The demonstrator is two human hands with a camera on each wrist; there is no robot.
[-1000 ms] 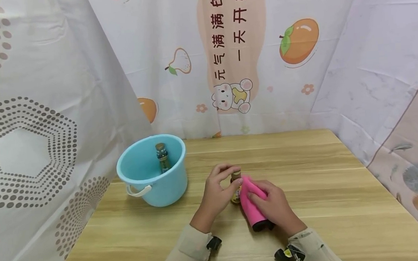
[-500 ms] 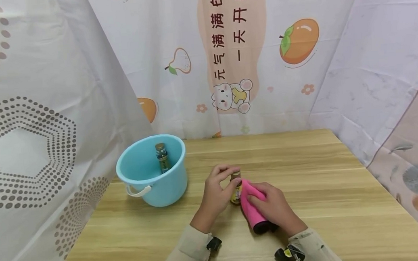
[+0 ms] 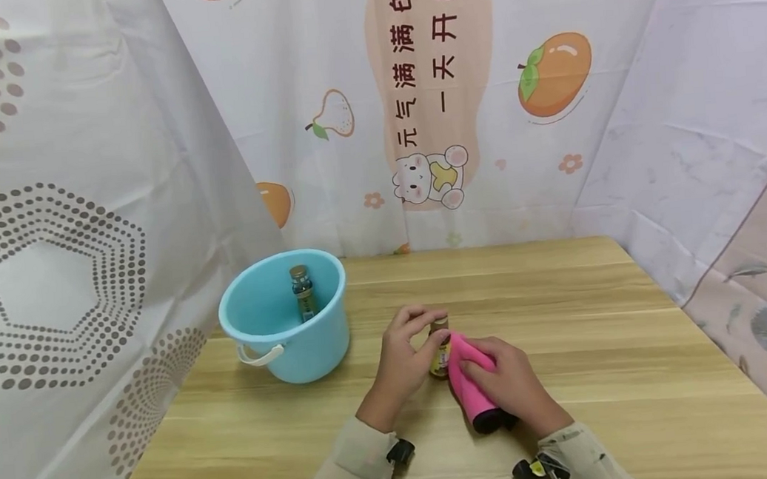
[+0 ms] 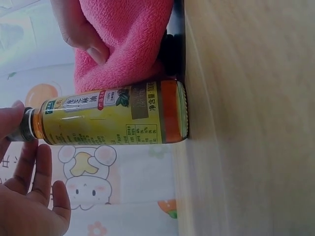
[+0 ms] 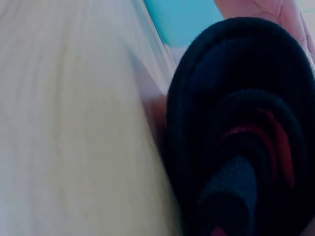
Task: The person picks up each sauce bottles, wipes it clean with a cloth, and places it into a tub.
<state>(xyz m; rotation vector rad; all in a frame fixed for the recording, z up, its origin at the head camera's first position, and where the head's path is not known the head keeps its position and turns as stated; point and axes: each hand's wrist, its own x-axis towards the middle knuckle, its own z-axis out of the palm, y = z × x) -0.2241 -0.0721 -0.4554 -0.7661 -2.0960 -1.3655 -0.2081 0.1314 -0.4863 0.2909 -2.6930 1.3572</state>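
A small glass bottle of sesame oil stands upright on the table. My left hand pinches its dark cap between thumb and finger. The left wrist view shows the yellow label facing the camera, the other fingers off the glass. My right hand grips a folded pink cloth with black edging, which lies against the bottle's right side. In the right wrist view, the cloth's dark rolled end fills much of the picture and hides the bottle.
To the left stands a light blue bucket with a white handle. Inside it leans another capped bottle. The wooden table reaches back to a printed curtain, with more curtains on both sides.
The pink cloth has slid slightly down along the bottle, towards me. My left hand keeps its hold on the cap, and the head view has shifted a little.
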